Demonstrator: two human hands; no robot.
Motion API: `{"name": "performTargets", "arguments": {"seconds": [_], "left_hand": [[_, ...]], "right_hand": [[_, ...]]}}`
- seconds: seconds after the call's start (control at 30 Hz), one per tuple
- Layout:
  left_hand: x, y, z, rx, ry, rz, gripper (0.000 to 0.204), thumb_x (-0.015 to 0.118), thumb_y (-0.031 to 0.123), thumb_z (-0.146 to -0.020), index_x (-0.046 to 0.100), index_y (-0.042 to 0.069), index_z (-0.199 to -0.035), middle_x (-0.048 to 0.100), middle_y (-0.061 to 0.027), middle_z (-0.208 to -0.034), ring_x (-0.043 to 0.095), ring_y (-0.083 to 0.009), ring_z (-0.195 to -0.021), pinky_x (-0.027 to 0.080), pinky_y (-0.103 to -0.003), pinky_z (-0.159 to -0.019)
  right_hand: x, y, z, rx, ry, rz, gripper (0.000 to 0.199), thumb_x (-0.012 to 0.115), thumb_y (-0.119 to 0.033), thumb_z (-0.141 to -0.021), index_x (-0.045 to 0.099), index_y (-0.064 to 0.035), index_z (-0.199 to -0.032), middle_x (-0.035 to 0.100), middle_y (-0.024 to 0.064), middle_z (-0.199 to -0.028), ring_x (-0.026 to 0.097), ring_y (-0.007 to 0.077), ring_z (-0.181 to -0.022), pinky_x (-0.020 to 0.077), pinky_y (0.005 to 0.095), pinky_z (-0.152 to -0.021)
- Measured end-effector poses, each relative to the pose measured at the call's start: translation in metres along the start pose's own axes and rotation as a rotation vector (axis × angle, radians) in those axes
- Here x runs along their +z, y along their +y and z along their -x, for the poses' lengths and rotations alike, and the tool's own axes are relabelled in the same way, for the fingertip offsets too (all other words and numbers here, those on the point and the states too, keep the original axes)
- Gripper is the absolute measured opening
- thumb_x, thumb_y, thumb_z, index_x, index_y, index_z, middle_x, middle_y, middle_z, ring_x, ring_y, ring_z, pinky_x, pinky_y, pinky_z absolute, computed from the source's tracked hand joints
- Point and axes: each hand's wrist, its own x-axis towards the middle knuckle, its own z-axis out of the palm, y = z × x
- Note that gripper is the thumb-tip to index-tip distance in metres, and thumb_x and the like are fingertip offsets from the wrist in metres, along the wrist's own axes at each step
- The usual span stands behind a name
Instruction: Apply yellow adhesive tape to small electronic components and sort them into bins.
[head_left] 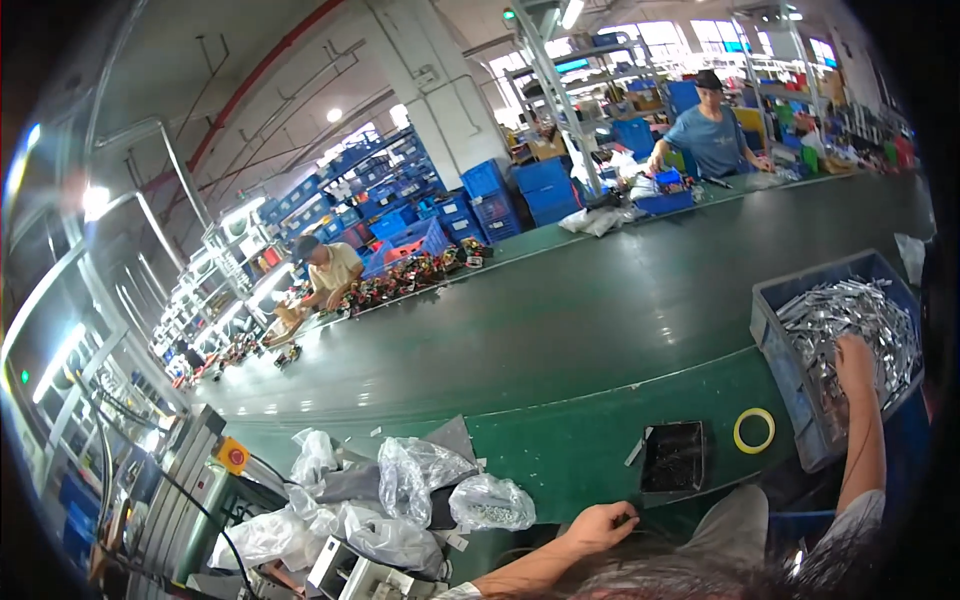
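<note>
My right hand (856, 366) reaches into a grey-blue plastic bin (783, 385) at the right. Its fingers are bent together against a heap of small, silvery metal strips (835, 312); what they grip, if anything, is too small to make out. My left hand (600, 526) rests by the near edge of the green work surface, fingers curled in, with nothing showing in it. Just beyond it sits a small black tray (673, 487) with tiny dark pieces in it. Between that tray and the bin lies a roll of yellow tape (754, 431).
Clear plastic bags (405, 480), one with small parts, pile up left of my left hand. A yellow box with a red button (233, 456) stands at the far left. Beyond the dark conveyor belt (560, 310), two people work beside small assemblies (405, 285) and blue crates (545, 190).
</note>
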Motion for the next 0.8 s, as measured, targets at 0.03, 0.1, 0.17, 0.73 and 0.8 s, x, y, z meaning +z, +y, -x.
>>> {"name": "performTargets", "arguments": {"seconds": [0.03,0.1,0.17,0.73,0.8], "left_hand": [[-0.001,-0.001,0.003,-0.006,-0.036,-0.026,0.017,0.067,0.024,-0.087,0.065,0.010,-0.095,0.055,-0.0093,-0.059,0.053,-0.0220,-0.051,0.042,-0.036,-0.051],[0.002,-0.002,0.008,0.015,-0.003,0.030,0.018,0.065,0.025,-0.088,0.064,0.009,-0.095,0.055,-0.0096,-0.059,0.052,-0.0233,-0.051,0.042,-0.037,-0.051],[0.000,-0.002,0.008,0.018,-0.047,0.023,0.019,0.064,0.027,-0.089,0.064,0.009,-0.096,0.056,-0.0102,-0.061,0.054,-0.0251,-0.052,0.043,-0.038,-0.052],[-0.001,-0.007,0.001,-0.071,-0.043,0.170,0.014,0.066,0.018,-0.091,0.063,0.004,-0.089,0.052,0.0006,-0.061,0.047,-0.0077,-0.055,0.040,-0.027,-0.051],[0.000,-0.011,0.002,-0.060,-0.057,0.165,0.015,0.065,0.019,-0.090,0.063,0.004,-0.089,0.052,-0.0015,-0.059,0.047,-0.0096,-0.054,0.040,-0.029,-0.051]], "right_hand": [[-0.004,-0.004,0.002,-0.005,0.035,-0.027,0.009,0.065,-0.004,-0.077,0.060,-0.0025,-0.085,0.059,0.0163,-0.089,0.058,0.0377,-0.089,0.0477,0.0461,-0.076],[0.002,0.002,0.007,-0.034,0.070,-0.047,0.012,0.065,-0.002,-0.076,0.061,-0.0024,-0.087,0.059,0.0174,-0.090,0.058,0.0383,-0.090,0.0478,0.0455,-0.077],[0.004,0.012,0.007,0.045,0.020,-0.060,0.015,0.065,-0.002,-0.077,0.061,-0.0018,-0.092,0.060,0.0181,-0.094,0.059,0.0379,-0.092,0.0481,0.0444,-0.079],[-0.067,-0.203,0.110,-0.137,0.287,-0.723,0.017,0.065,0.006,-0.077,0.058,-0.0027,-0.090,0.062,0.0150,-0.088,0.060,0.0356,-0.079,0.0484,0.0421,-0.071],[-0.059,-0.207,0.125,-0.041,0.224,-0.836,0.017,0.065,0.005,-0.077,0.057,-0.0025,-0.088,0.063,0.0156,-0.086,0.060,0.0360,-0.079,0.0485,0.0428,-0.070]]}}
